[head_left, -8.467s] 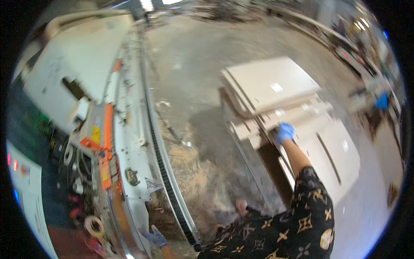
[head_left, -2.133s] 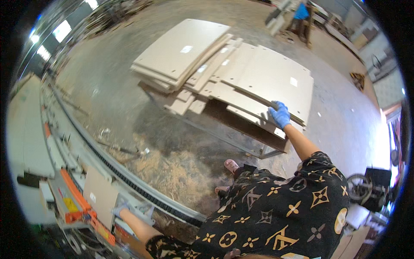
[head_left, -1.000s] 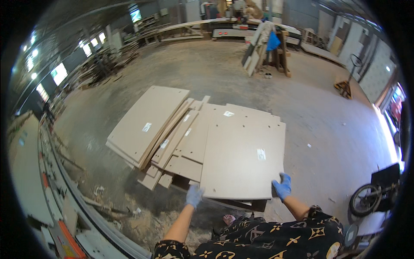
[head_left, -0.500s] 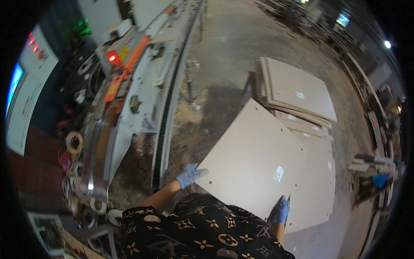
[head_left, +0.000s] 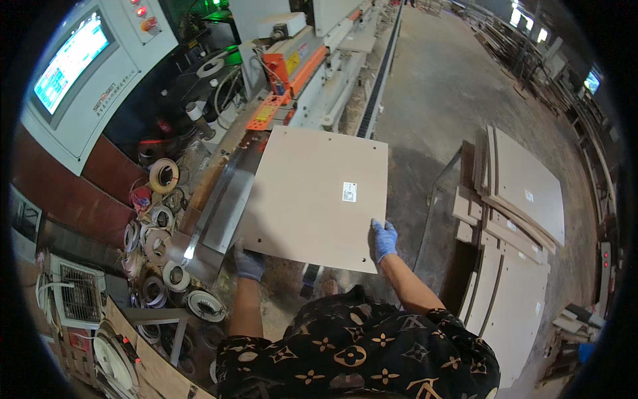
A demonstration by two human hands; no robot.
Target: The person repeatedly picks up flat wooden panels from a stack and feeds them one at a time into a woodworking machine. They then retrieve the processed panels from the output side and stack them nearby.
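Between my hands is a flat beige board (head_left: 312, 193) with small drilled holes near its edges and a white label (head_left: 349, 192). My gloved left hand (head_left: 250, 261) grips its near left corner, partly hidden under the board. On the near right edge, my gloved right hand (head_left: 385, 241) holds it with the thumb on top. The board's far left part lies over the metal infeed table (head_left: 229, 206) of a long machine; whether it rests there I cannot tell.
At the right stand stacks of similar boards (head_left: 528, 179). A control cabinet (head_left: 126, 86) with a lit screen is at the far left. Rolls of edge tape (head_left: 164, 175) crowd the floor below it. The machine's orange guard (head_left: 269, 112) rises beyond the board.
Both hands have carried the board left, away from the stacks, and turned it toward the machine. My view has swung left, bringing in more of the cabinet.
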